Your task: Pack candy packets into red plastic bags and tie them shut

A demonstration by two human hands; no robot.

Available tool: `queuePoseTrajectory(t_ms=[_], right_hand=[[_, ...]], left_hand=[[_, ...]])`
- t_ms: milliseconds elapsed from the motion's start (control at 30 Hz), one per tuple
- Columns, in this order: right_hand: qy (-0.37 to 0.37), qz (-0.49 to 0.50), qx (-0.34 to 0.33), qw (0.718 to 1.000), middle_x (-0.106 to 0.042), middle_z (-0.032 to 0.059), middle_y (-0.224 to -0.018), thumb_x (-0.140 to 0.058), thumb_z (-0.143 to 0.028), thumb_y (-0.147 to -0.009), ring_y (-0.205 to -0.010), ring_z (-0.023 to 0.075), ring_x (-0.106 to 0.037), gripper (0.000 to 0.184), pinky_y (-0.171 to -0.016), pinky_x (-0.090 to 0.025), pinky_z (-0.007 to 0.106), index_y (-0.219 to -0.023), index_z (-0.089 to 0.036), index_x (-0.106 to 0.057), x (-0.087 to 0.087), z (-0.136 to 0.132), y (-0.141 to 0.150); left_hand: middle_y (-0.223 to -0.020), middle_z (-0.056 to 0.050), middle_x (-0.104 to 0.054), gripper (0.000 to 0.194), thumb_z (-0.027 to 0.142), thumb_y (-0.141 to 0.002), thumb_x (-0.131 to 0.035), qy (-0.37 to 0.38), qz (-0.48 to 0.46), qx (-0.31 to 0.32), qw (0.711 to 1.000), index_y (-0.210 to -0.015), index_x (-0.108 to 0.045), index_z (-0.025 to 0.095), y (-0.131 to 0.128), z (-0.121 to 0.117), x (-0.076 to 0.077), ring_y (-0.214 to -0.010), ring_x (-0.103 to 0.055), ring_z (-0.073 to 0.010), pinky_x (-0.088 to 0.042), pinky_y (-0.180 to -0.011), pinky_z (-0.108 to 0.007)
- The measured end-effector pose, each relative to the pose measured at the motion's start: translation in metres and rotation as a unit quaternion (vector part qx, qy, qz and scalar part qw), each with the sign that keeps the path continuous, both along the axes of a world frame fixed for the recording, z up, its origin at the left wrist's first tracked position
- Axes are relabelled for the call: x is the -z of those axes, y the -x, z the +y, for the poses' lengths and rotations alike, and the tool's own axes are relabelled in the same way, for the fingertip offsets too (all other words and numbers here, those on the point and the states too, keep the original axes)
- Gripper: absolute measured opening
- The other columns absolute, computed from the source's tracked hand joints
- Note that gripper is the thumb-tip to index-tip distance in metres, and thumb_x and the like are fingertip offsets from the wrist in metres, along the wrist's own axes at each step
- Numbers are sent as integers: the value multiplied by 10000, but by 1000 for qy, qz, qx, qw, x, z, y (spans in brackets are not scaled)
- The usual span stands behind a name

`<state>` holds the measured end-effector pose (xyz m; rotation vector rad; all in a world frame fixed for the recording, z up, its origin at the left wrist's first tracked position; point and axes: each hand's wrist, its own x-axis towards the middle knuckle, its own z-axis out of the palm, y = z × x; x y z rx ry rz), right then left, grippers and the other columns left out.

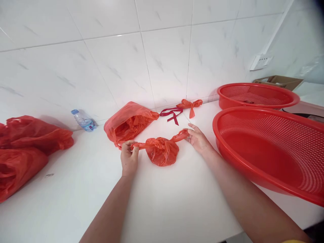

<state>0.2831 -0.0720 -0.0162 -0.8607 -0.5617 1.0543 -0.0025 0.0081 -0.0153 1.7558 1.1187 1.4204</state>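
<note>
A small red plastic bag (163, 155), bunched into a round bundle with a knot at its top, sits on the white table between my hands. My left hand (129, 157) pinches one twisted handle of it, pulled out to the left. The other handle stretches to the right, where my right hand (198, 139) grips it between thumb and finger, the other fingers spread. Just behind my left hand lies a larger red plastic bag (131, 119) with its mouth toward me. What the small bag holds, if anything, is hidden.
Behind lie a dark red ribbon (172, 113) and another knotted red bag (189, 104). Two red plastic baskets (258, 152) stand at right, a cardboard box (291, 82) beyond. Left are a water bottle (84, 121) and crumpled red bags (32, 141). A tiled wall (167, 57) closes the back.
</note>
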Motion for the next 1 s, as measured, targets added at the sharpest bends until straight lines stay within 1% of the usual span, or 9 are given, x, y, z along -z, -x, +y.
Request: queuePoseTrajectory(t_ms=[300,433,567,667,733,800,867,933,1000], right_hand=[[46,-18,-41,998,-670,38,-983,-730,-322,-703,-913,182,-648,383,-833,-519,348,-1008,-232,-515,1,-2,9],[34,-102,-89,990,-674,44,-955,-704,-405,-708,-892,184,-650,361,-802,-510,330,-961,-211,-538,-1,-2,26],[49,-168,-32,984,-672,32,-970,-720,-402,-677,-921,199,-644,503,-824,-498,360,-1088,-227,-487,2,1,55],[36,-258,-13,965,-668,15,-966,-690,-374,-699,-921,191,-630,462,-866,-477,362,-1096,-238,-497,4,1,81],[19,-319,-31,947,-666,2,-936,-633,-363,-744,-890,192,-623,330,-847,-478,358,-1039,-250,-537,2,-2,96],[12,-364,-57,930,-664,-1,-918,-582,-364,-779,-881,201,-617,223,-831,-478,357,-974,-255,-574,-1,-8,108],[8,-380,-80,921,-666,9,-940,-559,-390,-796,-914,218,-613,215,-836,-476,357,-957,-252,-592,-3,-14,114],[10,-381,-90,920,-668,25,-984,-550,-437,-797,-954,237,-610,271,-844,-478,359,-984,-248,-597,-2,-17,115],[26,-396,-77,915,-658,37,-1058,-542,-476,-788,-1008,250,-601,324,-859,-478,360,-1014,-251,-602,1,-17,113]], left_hand=[[-871,-27,-589,317,482,-797,-547,143,-146,66,977,-907,-527,185,-8,-9,2,-664,-560,-122,-438,-540,-226],[-1068,-88,-622,385,493,-810,-523,140,-119,69,981,-1052,-573,197,-12,-17,1,-919,-607,-209,-491,-699,-302],[-1392,-119,-440,553,425,-786,-588,52,-43,143,988,-1291,-482,226,-14,-26,3,-1292,-392,-281,-329,-1042,-462],[-1496,-132,-271,846,374,-645,-736,-63,59,183,979,-1393,-363,245,-19,-36,5,-1376,-229,-316,-206,-1106,-513],[-1484,-153,-280,930,350,-566,-792,-102,105,184,972,-1388,-373,237,-22,-45,5,-1365,-240,-339,-237,-1092,-516],[-1364,-149,-447,742,307,-591,-774,-108,115,178,971,-1278,-503,230,-21,-54,4,-1278,-381,-326,-326,-1041,-485],[-1121,-107,-605,388,257,-672,-700,-82,84,165,979,-1052,-627,223,-17,-60,3,-1075,-541,-274,-423,-933,-424],[-911,-67,-640,143,230,-717,-639,-36,32,136,989,-858,-641,208,-7,-64,2,-852,-593,-220,-474,-790,-364],[-815,-49,-633,73,232,-725,-626,1,-38,94,995,-787,-618,195,4,-66,2,-741,-585,-192,-477,-690,-326]])
